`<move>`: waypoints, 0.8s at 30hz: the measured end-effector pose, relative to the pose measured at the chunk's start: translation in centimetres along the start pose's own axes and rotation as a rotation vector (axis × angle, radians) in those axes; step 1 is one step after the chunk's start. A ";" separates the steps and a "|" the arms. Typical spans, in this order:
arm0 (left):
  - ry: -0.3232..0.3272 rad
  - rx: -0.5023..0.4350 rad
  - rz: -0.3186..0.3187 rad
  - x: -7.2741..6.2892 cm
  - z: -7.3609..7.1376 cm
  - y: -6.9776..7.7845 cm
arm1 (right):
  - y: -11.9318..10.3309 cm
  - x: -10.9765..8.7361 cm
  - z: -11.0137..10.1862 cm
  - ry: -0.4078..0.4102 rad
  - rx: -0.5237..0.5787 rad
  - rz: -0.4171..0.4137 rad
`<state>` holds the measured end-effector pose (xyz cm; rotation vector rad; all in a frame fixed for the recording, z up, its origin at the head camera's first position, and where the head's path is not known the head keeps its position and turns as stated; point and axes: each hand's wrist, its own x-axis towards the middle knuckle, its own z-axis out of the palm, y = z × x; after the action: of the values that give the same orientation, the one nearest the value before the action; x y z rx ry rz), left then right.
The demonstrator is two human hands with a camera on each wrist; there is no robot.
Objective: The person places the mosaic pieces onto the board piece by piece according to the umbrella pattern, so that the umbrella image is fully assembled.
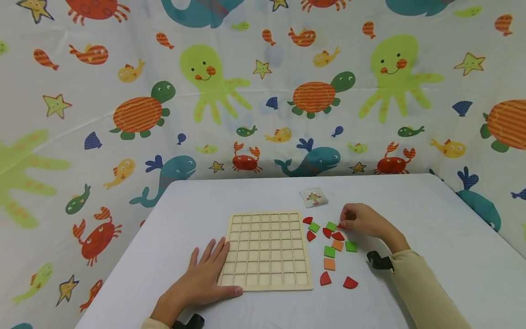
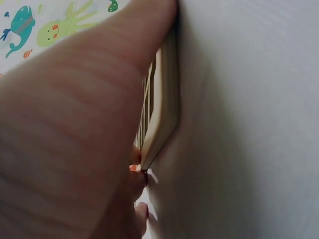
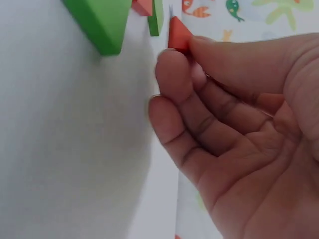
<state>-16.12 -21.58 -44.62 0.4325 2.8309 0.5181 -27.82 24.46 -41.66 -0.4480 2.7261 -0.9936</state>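
A pale wooden grid board with rows of square recesses lies on the table. My left hand rests along its left side, fingers spread and straight, the thumb at the near edge; the left wrist view shows the board's rim close beside the hand. Right of the loose pieces, my right hand pinches a red piece between thumb and fingers, low over the table. Around it lie red quarter-round pieces, green squares and orange squares.
Behind the pieces lies a small card printed with a grid and a coloured pattern. More red pieces lie toward the near side. The white table ends at a cloth printed with sea animals.
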 end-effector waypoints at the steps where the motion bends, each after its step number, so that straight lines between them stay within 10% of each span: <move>1: 0.000 -0.003 0.005 0.0 -0.1 0.0 | -0.1 0.0 -0.1 0.011 0.006 0.000; 13: -0.025 -0.022 -0.015 -0.3 0.1 -0.3 | -3.8 1.3 1.8 0.107 0.100 -0.117; 24: -0.011 -0.021 -0.009 -0.1 -0.2 -0.2 | -8.8 6.0 5.0 0.027 0.051 -0.292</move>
<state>-16.11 -21.83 -44.43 0.4166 2.8127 0.5407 -30.07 12.95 -40.20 -0.8472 2.7020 -1.1412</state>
